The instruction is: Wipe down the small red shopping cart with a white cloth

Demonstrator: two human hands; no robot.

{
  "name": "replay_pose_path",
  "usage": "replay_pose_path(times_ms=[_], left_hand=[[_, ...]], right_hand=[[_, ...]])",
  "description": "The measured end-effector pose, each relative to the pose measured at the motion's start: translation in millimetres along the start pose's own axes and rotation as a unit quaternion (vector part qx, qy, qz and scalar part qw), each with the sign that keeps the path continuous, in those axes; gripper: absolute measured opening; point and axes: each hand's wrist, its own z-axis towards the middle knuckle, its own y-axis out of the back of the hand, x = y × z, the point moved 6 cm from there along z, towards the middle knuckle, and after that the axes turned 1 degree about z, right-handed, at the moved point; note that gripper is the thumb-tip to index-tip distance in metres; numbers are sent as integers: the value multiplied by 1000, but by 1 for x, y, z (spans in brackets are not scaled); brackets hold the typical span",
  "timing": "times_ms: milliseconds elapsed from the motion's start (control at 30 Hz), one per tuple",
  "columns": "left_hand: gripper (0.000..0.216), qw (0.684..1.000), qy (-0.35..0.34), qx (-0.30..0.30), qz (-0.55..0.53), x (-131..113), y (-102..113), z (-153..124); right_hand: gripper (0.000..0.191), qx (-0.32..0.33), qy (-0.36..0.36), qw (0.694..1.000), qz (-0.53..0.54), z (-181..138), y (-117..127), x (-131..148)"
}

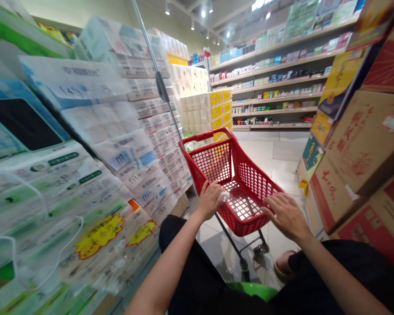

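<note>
In front of my knees stands a red plastic shopping cart point(249, 175) on a metal frame with wheels; its mesh basket holds no goods that I can see. My left hand point(210, 200) is at the basket's near left edge, its fingers bent around a small white crumpled piece point(224, 196), perhaps tissue. Over the near right rim is my right hand point(287, 214), fingers extended and thumb apart, holding nothing. Whether either palm touches the rim, I cannot tell. A thin metal pole point(146, 37) with a grey joint rises from the cart's far left corner.
Wrapped tissue packs point(134, 153) are stacked high on the left. A dark-screened device point(24, 124) and a white cable point(80, 227) lie among them. Cardboard cartons point(364, 144) line the right. Stocked shelves point(276, 83) stand beyond. Something green point(254, 289) is below me, between my legs.
</note>
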Motion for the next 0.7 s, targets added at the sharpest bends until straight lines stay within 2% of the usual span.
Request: replay_pose_path(times_ms=[100,233,333,533,600,700], left_hand=[[31,998,60,-27,-2,18,-2,2],[31,993,100,-62,2,21,-2,-2],[29,993,97,-72,1,4,1,-15],[32,996,63,-56,-38,-61,-7,-61],[40,996,57,-56,-40,-71,-9,-70],[52,999,24,-42,-24,-73,-7,-68]], right_hand=[[33,1,33,999,-21,-7,-6,-29],[33,3,20,999,-25,-3,-25,-32],[29,-8,10,1000,-19,2,-32,-20],[26,-9,-2,1000,-7,7,-32,-3],[28,-7,-4,1000,-6,9,-32,1],[29,-7,-3,1000,-5,11,-33,2]])
